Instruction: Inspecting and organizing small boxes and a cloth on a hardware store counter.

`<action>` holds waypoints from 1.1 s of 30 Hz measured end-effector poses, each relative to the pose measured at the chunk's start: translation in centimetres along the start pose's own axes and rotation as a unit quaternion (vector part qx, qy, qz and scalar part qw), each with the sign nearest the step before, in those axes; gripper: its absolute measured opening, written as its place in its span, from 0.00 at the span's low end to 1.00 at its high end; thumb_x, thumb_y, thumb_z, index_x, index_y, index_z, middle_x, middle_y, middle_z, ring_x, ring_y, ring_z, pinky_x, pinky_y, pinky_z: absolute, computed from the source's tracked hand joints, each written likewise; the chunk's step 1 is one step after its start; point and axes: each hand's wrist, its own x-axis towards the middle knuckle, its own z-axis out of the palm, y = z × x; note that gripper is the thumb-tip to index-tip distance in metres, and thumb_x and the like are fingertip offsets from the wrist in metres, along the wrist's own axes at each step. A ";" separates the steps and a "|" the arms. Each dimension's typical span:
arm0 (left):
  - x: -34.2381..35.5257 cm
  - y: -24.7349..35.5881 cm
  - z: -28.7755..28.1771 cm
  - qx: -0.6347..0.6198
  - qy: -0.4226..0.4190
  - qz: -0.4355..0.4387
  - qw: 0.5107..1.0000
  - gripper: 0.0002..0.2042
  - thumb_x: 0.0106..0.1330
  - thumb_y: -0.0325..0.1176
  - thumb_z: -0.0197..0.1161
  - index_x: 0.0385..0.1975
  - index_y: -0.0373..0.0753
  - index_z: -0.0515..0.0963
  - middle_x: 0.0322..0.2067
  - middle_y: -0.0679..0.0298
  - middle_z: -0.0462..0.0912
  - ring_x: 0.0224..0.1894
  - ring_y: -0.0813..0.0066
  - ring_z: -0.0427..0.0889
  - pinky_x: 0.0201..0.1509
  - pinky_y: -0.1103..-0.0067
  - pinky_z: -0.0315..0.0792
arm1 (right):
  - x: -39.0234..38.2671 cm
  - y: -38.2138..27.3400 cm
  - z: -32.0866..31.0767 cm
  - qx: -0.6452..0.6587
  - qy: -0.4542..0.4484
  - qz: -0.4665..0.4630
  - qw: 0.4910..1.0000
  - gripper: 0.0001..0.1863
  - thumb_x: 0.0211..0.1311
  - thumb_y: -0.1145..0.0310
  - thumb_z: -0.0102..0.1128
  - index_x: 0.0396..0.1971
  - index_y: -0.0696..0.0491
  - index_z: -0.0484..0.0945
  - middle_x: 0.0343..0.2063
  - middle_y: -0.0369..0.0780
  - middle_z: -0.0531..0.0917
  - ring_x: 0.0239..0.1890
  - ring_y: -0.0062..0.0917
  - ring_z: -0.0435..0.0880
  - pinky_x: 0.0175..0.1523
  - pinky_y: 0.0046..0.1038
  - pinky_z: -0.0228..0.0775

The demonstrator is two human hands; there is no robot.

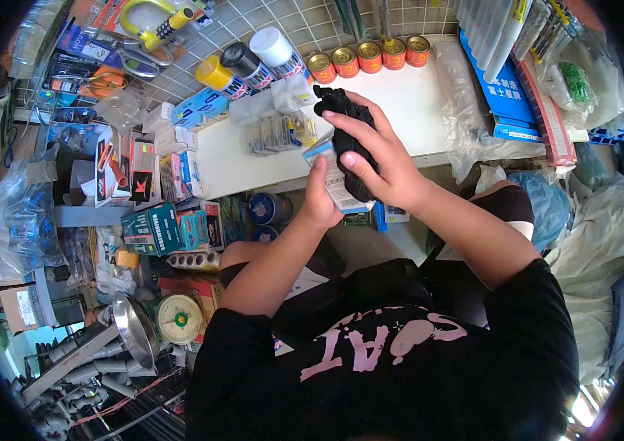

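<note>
My left hand (318,203) is closed on a small white and blue box (335,182), with the thumb along its near left side. Against the box lies a bunched black cloth (342,143), and my right hand (393,163) is wrapped over it from the right, fingers and thumb pressing on it. Both hands meet just above the near edge of a white tabletop (407,117). The cloth hides much of the box. Close by to the left on the tabletop sit clear plastic cases (271,137) of small parts.
Yellow, black and white spray cans (244,65) stand at the back, beside a row of small orange-red tins (369,59). A blue flat box (499,92) and clear plastic wrap (459,110) border the right. Boxed goods (154,228) and a dial scale (179,318) crowd the left.
</note>
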 end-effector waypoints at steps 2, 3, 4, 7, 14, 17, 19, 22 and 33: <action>-0.2 0.8 0.4 -0.022 -0.031 0.033 0.999 0.41 0.74 0.66 0.48 0.76 0.38 0.56 0.70 0.55 0.68 0.71 0.61 0.71 0.74 0.63 0.67 | 0.4 -0.1 -0.2 -0.008 0.013 0.015 1.000 0.26 0.71 0.69 0.59 0.68 0.48 0.73 0.67 0.54 0.65 0.69 0.51 0.70 0.72 0.41 0.63; -0.1 1.3 0.5 -0.007 -0.021 0.036 0.999 0.46 0.71 0.70 0.50 0.76 0.38 0.55 0.70 0.56 0.68 0.71 0.60 0.71 0.74 0.62 0.67 | 0.5 0.0 -0.2 -0.028 0.021 0.029 0.999 0.26 0.71 0.70 0.59 0.69 0.47 0.72 0.67 0.54 0.65 0.69 0.51 0.69 0.72 0.41 0.63; -0.1 1.4 0.2 -0.029 -0.022 0.043 0.998 0.47 0.70 0.70 0.51 0.77 0.37 0.55 0.70 0.56 0.68 0.71 0.60 0.71 0.74 0.62 0.66 | 0.6 0.2 -0.3 -0.046 0.030 0.043 0.998 0.27 0.71 0.71 0.59 0.69 0.47 0.72 0.67 0.54 0.65 0.69 0.51 0.69 0.72 0.41 0.63; 0.4 2.3 0.0 -0.050 0.022 0.103 0.993 0.45 0.72 0.70 0.47 0.75 0.37 0.57 0.70 0.55 0.69 0.71 0.59 0.71 0.74 0.61 0.66 | 0.5 0.6 0.2 -0.030 0.011 0.026 0.999 0.33 0.70 0.73 0.59 0.74 0.51 0.63 0.69 0.55 0.63 0.72 0.51 0.65 0.75 0.42 0.58; 0.8 2.4 -0.3 -0.045 0.057 0.072 0.995 0.35 0.79 0.61 0.41 0.73 0.39 0.63 0.70 0.57 0.71 0.71 0.61 0.71 0.75 0.62 0.66 | -2.0 -0.1 1.9 0.049 -0.060 -0.045 0.996 0.45 0.72 0.51 0.56 0.78 0.59 0.49 0.77 0.58 0.52 0.79 0.57 0.49 0.80 0.51 0.39; 0.0 0.1 0.1 0.050 0.038 0.063 0.996 0.32 0.79 0.53 0.49 0.76 0.44 0.57 0.72 0.61 0.65 0.72 0.65 0.69 0.76 0.64 0.66 | -1.4 -0.3 1.1 0.014 -0.045 -0.047 0.998 0.39 0.70 0.48 0.59 0.74 0.53 0.64 0.76 0.57 0.53 0.78 0.57 0.50 0.79 0.52 0.41; 0.0 -1.3 0.6 0.029 0.028 0.038 0.998 0.32 0.79 0.53 0.49 0.77 0.45 0.55 0.73 0.62 0.64 0.73 0.66 0.67 0.77 0.65 0.64 | -0.7 0.8 0.5 0.027 -0.001 -0.017 0.999 0.35 0.71 0.53 0.59 0.72 0.54 0.66 0.75 0.58 0.55 0.75 0.55 0.58 0.78 0.48 0.48; 0.0 -1.4 0.7 0.016 0.007 0.023 1.000 0.33 0.79 0.54 0.48 0.77 0.42 0.56 0.73 0.61 0.64 0.74 0.66 0.67 0.77 0.66 0.63 | -0.4 0.9 0.6 0.043 0.027 0.041 0.998 0.29 0.76 0.59 0.52 0.71 0.56 0.65 0.74 0.56 0.57 0.76 0.48 0.59 0.78 0.43 0.48; -0.2 3.3 -0.7 0.022 0.012 0.093 0.995 0.47 0.71 0.75 0.38 0.75 0.39 0.60 0.71 0.54 0.67 0.71 0.57 0.70 0.74 0.60 0.67 | -2.1 0.3 2.4 0.161 0.018 0.058 0.985 0.27 0.74 0.64 0.57 0.70 0.53 0.69 0.71 0.55 0.64 0.75 0.50 0.63 0.77 0.42 0.53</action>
